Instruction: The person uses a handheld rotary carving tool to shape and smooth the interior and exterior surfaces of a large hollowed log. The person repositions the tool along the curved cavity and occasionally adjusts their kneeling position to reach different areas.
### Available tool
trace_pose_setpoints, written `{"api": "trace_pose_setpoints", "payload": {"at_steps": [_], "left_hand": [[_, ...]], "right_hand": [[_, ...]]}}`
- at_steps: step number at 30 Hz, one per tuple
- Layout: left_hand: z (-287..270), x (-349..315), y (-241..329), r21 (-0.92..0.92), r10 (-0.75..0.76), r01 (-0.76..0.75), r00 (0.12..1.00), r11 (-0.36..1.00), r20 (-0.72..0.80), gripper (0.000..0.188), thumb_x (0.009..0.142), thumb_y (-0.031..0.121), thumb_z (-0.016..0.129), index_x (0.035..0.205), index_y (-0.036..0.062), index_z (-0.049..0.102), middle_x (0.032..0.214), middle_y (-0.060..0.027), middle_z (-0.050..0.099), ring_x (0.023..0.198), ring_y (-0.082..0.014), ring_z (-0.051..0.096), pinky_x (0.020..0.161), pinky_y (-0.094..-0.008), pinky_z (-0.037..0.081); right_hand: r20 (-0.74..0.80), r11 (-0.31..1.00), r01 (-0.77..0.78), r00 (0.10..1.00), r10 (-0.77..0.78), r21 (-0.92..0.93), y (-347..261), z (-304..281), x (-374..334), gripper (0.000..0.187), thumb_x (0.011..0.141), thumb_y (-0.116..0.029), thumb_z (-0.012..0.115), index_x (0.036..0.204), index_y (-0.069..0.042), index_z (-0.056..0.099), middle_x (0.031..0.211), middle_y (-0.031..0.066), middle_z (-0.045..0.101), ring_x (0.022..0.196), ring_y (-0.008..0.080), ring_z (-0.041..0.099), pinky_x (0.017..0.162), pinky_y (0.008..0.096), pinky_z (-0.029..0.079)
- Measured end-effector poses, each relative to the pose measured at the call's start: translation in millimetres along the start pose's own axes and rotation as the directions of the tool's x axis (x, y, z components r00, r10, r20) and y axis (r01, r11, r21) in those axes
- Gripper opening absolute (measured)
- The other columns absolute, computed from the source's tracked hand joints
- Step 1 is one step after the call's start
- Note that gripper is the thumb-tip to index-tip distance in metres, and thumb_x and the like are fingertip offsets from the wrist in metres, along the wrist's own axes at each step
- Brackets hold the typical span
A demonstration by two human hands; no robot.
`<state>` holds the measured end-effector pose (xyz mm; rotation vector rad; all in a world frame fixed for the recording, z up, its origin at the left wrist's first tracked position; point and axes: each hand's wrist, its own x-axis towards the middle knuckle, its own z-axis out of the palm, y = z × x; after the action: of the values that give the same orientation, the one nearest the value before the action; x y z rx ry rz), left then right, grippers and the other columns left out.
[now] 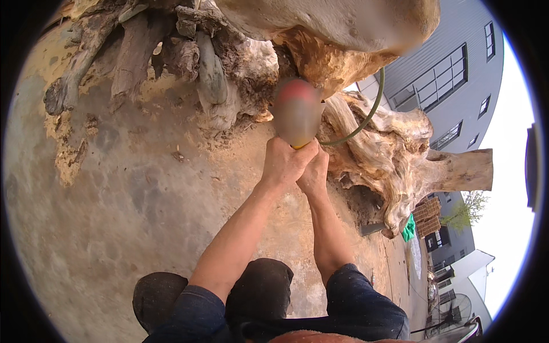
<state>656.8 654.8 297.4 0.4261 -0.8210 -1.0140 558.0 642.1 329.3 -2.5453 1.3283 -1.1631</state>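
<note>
My left hand (281,163) and my right hand (314,173) are closed together, side by side, around a hand tool (297,111). A smeared patch covers most of it: a red end faces away from me, the body looks greyish, and a yellow edge shows at my fingers. Its exact kind cannot be made out. A green hose (369,117) curves from beside my right hand up toward the wood. Beyond the tool's far end is a large gnarled root stump (326,54), brown and pale, with a hollow under its smooth overhanging top. Whether the tool touches it is hidden.
Twisted roots (214,74) reach down at the upper left. Another root trunk (394,148) with a sawn end lies to the right. The dusty concrete floor (114,200) has sawdust on it. A grey building (446,68), stacked bricks (428,217) and a fan (454,308) stand farther right.
</note>
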Motion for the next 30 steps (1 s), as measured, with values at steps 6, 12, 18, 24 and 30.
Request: {"api": "trace_pose_setpoints", "payload": {"at_steps": [6, 12, 18, 24, 30], "left_hand": [[-12, -1, 32, -0.083, 0.07, -0.07, 0.998, 0.994, -0.01, 0.018, 0.089, 0.017, 0.071, 0.097, 0.0016, 0.069, 0.09, 0.0006, 0.066, 0.083, -0.0073, 0.06, 0.074, -0.0294, 0.05], [-46, 6, 50, -0.172, 0.033, -0.029, 0.999, 0.985, 0.019, 0.026, 0.086, 0.019, 0.073, 0.105, 0.0014, 0.069, 0.099, -0.0026, 0.068, 0.089, -0.0101, 0.062, 0.079, -0.0297, 0.052], [-48, 8, 44, -0.296, -0.001, 0.029, 0.996, 0.955, 0.093, 0.034, 0.083, 0.02, 0.076, 0.108, -0.0012, 0.068, 0.1, -0.0062, 0.069, 0.089, -0.0129, 0.065, 0.08, -0.0309, 0.053], [-58, 8, 55, -0.28, 0.015, 0.013, 0.995, 0.96, 0.099, 0.036, 0.082, 0.02, 0.076, 0.11, -0.0021, 0.068, 0.099, -0.0077, 0.07, 0.09, -0.0146, 0.067, 0.081, -0.032, 0.055], [-50, 12, 43, -0.308, 0.015, 0.016, 0.995, 0.951, 0.097, 0.036, 0.083, 0.018, 0.075, 0.11, -0.0036, 0.067, 0.098, -0.0097, 0.07, 0.091, -0.0178, 0.069, 0.083, -0.0334, 0.057]], "right_hand": [[-0.001, 0.987, 0.127, 0.992, -0.128, -0.101, -30, 2, 12, 0.031, 0.083, -0.015, 0.076, 0.107, 0.0, 0.063, 0.088, 0.0222, 0.071, 0.085, 0.0405, 0.073, 0.071, 0.0407, 0.055], [-0.09, 0.976, 0.158, 0.981, -0.173, -0.152, -63, 30, 13, 0.046, 0.085, -0.018, 0.076, 0.126, -0.002, 0.062, 0.088, 0.0194, 0.072, 0.081, 0.0396, 0.072, 0.069, 0.0441, 0.056], [-0.139, 0.947, 0.102, 0.979, -0.15, -0.306, -70, 30, 7, 0.038, 0.086, -0.016, 0.073, 0.12, -0.001, 0.063, 0.089, 0.0247, 0.072, 0.086, 0.0438, 0.072, 0.071, 0.0427, 0.055], [-0.141, 0.954, 0.109, 0.978, -0.153, -0.278, -74, 37, 8, 0.043, 0.086, -0.018, 0.073, 0.123, -0.002, 0.061, 0.087, 0.0244, 0.072, 0.084, 0.0428, 0.072, 0.07, 0.0438, 0.056], [-0.124, 0.913, 0.075, 0.983, -0.135, -0.4, -73, 30, 5, 0.047, 0.085, -0.018, 0.074, 0.126, -0.001, 0.059, 0.088, 0.0225, 0.072, 0.085, 0.041, 0.072, 0.07, 0.0432, 0.056]]}}
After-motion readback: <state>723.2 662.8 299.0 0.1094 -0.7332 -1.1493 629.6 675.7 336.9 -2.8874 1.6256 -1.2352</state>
